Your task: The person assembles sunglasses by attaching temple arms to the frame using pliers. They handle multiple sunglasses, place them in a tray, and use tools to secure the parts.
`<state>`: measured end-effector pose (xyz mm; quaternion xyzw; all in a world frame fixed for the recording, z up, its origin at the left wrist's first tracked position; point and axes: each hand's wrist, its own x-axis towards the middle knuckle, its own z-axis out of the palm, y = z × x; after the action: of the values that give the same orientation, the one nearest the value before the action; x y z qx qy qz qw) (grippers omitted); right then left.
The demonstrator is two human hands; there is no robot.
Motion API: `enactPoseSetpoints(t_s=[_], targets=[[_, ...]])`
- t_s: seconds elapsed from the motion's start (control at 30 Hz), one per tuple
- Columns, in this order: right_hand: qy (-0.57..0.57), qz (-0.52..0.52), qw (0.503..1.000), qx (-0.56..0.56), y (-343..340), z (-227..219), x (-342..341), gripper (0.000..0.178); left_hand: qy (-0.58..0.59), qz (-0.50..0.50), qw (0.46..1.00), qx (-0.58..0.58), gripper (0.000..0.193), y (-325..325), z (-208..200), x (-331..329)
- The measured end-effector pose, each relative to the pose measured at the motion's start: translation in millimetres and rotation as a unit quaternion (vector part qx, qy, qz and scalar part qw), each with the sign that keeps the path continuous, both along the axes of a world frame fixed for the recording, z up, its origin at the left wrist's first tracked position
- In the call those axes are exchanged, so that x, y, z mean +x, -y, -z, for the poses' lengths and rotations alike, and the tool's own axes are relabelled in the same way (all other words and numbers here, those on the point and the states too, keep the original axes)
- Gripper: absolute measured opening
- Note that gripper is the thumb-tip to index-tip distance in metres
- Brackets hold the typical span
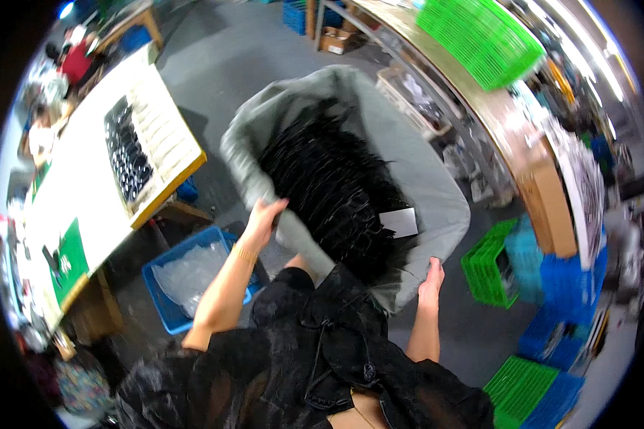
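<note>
In front of my body is a large grey bin [428, 168] that looks lined with cloth, tilted and wide at the mouth. Inside it lies a thick heap of black, thin, strand-like pieces [329, 186]; their exact kind is hard to make out. A small white card [398, 223] rests on the heap near its right side. My left hand [265, 218] is closed over the bin's near left rim. Against the outside of the near right rim, my right hand [429, 282] holds the bin, thumb side up, with some of its fingers hidden.
On the left, a long white table [86, 171] carries rows of dark glossy pieces [127, 154]. A blue crate [166, 293] with clear plastic stands below it. Along the right runs a workbench [504, 129] with a green crate [479, 43]; more crates [490, 264] sit on the floor.
</note>
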<state>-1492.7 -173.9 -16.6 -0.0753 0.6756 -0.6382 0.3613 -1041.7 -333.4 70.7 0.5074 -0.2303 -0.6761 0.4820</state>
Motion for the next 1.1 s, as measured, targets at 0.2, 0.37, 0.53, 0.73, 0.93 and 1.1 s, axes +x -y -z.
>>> enactPoseSetpoints(t_s=[0.2, 0.37, 0.53, 0.73, 0.93, 1.1], targets=[[0.066, 0.054, 0.996, 0.032, 129.8, 81.2, -52.5, 0.054, 0.230, 0.076, 0.969, 0.046, 0.048, 217.8, 79.3, -78.4], [0.173, -0.076, 0.968, 0.163, 193.5, 120.5, -36.5, 0.061, 0.162, -0.022, 0.980, 0.116, 0.040, 270.0, 194.7, -116.8], [0.097, -0.273, 0.938, 0.192, 165.8, 147.4, -116.8, 0.058, -0.081, 0.024, 0.996, 0.015, 0.029, 157.0, 238.8, -97.7], [-0.095, -0.644, 0.677, 0.344, 204.9, 121.6, -135.2, 0.059, 0.245, -0.112, 0.909, 0.319, 0.023, -119.2, 271.6, 15.0], [-0.198, -0.789, 0.289, 0.506, 252.0, 86.6, -102.7, 0.040, -0.016, -0.526, 0.744, 0.411, 0.013, -377.8, 263.3, 48.3], [-0.243, -0.795, 0.327, 0.449, 262.3, 53.4, 119.9, 0.050, -0.012, -0.471, 0.745, 0.471, 0.012, -462.8, 311.8, 22.7]])
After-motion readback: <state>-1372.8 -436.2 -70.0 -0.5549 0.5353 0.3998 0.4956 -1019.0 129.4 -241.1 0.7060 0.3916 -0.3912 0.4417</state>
